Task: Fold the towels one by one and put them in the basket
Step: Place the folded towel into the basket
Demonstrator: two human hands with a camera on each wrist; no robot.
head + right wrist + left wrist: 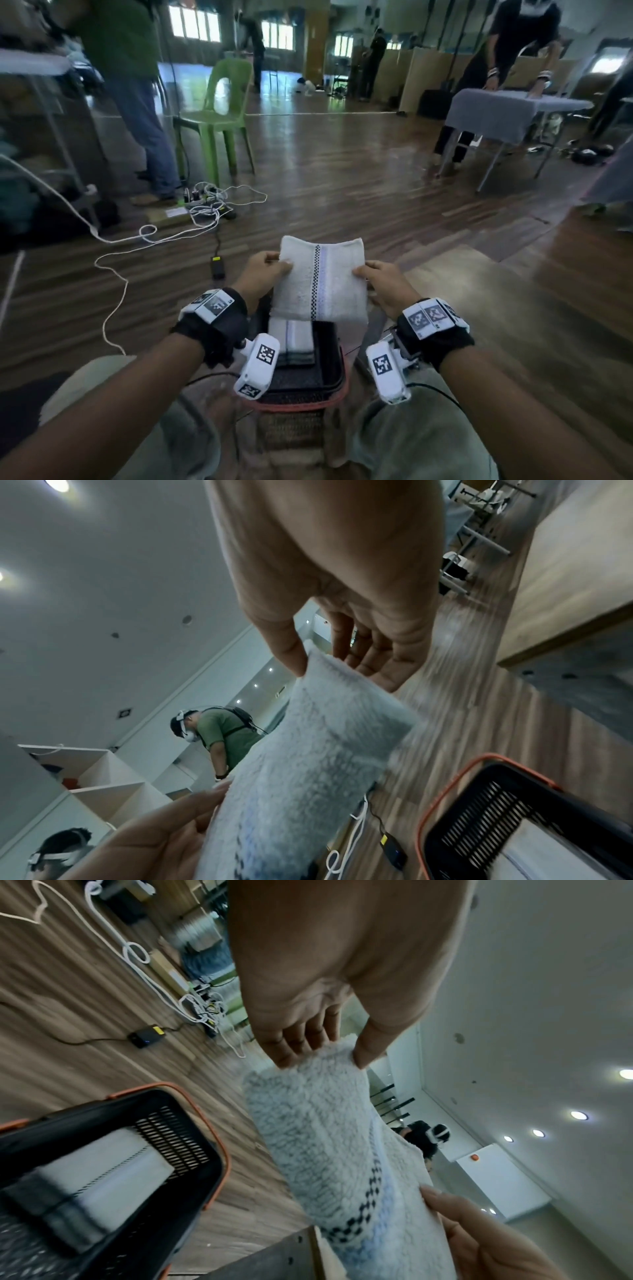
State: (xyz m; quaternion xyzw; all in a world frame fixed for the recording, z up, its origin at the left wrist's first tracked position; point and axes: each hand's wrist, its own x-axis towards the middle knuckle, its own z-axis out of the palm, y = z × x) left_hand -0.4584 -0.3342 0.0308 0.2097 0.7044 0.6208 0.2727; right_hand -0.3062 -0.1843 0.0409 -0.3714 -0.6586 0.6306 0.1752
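— Towel [322,281] first: where is it?

— Up in the air, folded into a narrow white pad with a checked dark stripe and a pale blue band running along it. It hangs above the far end of the basket [329,383], which stands on the floor between the person's knees.

— And who has it?

— Both hands. The left hand [265,270] pinches the left edge, thumb on top and fingers underneath; the left wrist camera shows that pinch plainly at the towel's corner. The right hand [380,281] pinches the right edge the same way, thumb against the near face and fingers behind.

— So the hands are apart?

— Yes, one at each side with the towel's width between them, each clamped on the cloth.

— Anything in the basket?

— A black slatted basket with an orange rim, and inside it a stack of folded towels [291,337], a white one on top of darker ones. The held towel's lower edge sits just above that stack; whether it touches, I cannot tell.

— What else is around?

— A wooden floor [376,192], white cables [205,205] tangled near a green chair [219,113], a small black power brick [217,265], and a cloth-covered table [500,109] at the right where another person leans.
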